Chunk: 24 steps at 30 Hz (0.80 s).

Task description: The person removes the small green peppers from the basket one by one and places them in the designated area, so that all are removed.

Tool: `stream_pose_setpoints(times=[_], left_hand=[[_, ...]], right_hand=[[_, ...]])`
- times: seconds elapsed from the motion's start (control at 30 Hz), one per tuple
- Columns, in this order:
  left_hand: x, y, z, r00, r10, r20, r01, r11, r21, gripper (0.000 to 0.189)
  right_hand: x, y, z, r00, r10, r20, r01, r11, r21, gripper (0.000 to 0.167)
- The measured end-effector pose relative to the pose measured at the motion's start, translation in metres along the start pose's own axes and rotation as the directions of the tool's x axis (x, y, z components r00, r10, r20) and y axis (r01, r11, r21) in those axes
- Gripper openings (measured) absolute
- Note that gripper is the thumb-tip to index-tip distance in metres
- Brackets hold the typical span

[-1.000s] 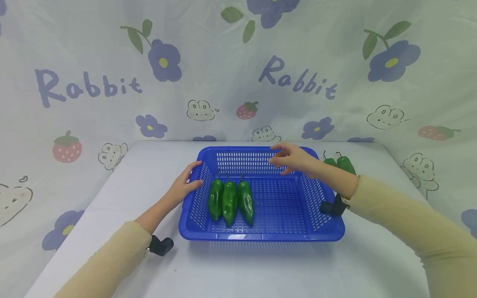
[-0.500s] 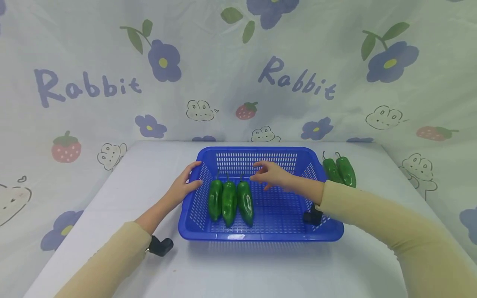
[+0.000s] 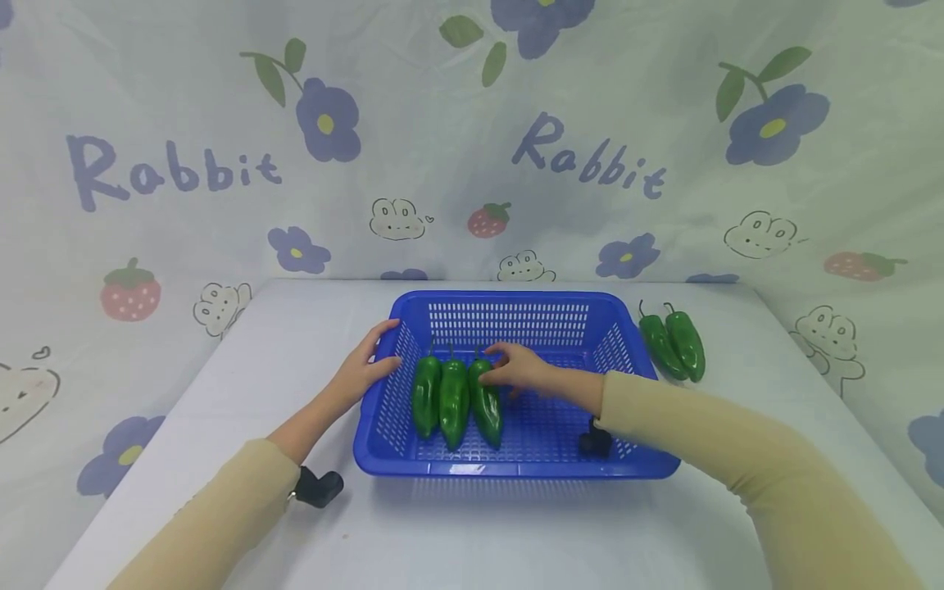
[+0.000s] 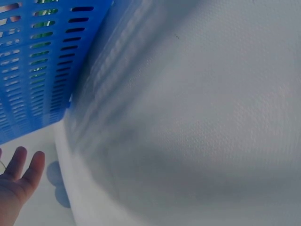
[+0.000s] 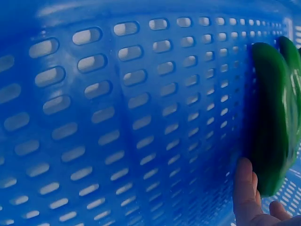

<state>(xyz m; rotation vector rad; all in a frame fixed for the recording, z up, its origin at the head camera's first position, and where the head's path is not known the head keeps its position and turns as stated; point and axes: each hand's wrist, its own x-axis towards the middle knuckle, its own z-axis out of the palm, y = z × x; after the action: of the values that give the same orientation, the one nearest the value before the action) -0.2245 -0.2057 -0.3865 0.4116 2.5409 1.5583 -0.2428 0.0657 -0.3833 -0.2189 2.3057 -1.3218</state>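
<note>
In the head view, a blue plastic basket [image 3: 516, 469] with slotted walls holds a row of three green peppers: the left pepper [image 3: 426, 397], the middle pepper [image 3: 453, 406] and the right pepper [image 3: 488, 414]. My left hand [image 3: 361, 369] rests on the basket's left rim, thumb and forefinger spread over it. Its other fingers [image 4: 34, 172] stick out straight outside the wall in the left wrist view. My right hand [image 3: 522, 366] reaches into the basket, with its thumb and forefinger at the stem end of the right pepper. In the right wrist view a fingertip [image 5: 243, 172] is beside that pepper [image 5: 270, 113].
Two more green peppers lie on the white table [image 3: 516, 541] behind and right of the basket: one nearer pepper [image 3: 661, 344] and one outer pepper [image 3: 687, 344]. A printed cloth [image 3: 457, 123] hangs behind. Black cameras sit on both wrists.
My right hand has moved left and down from over the basket's right back side to the right pepper's stem end. My left hand stays on the rim.
</note>
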Motion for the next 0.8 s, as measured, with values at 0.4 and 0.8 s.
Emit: stream_pose_setpoints(times=[0.4, 0.8], left_hand=[[0.000, 0.002, 0.000, 1.000, 0.004, 0.004, -0.004, 1.000, -0.007, 0.062], [0.001, 0.002, -0.001, 1.000, -0.018, 0.004, 0.018, 1.000, -0.010, 0.064]], right_hand=[[0.010, 0.002, 0.009, 0.998, 0.070, -0.003, -0.070, 0.997, -0.011, 0.062], [0.013, 0.000, 0.014, 0.996, 0.084, -0.009, -0.083, 0.995, 0.046, 0.061]])
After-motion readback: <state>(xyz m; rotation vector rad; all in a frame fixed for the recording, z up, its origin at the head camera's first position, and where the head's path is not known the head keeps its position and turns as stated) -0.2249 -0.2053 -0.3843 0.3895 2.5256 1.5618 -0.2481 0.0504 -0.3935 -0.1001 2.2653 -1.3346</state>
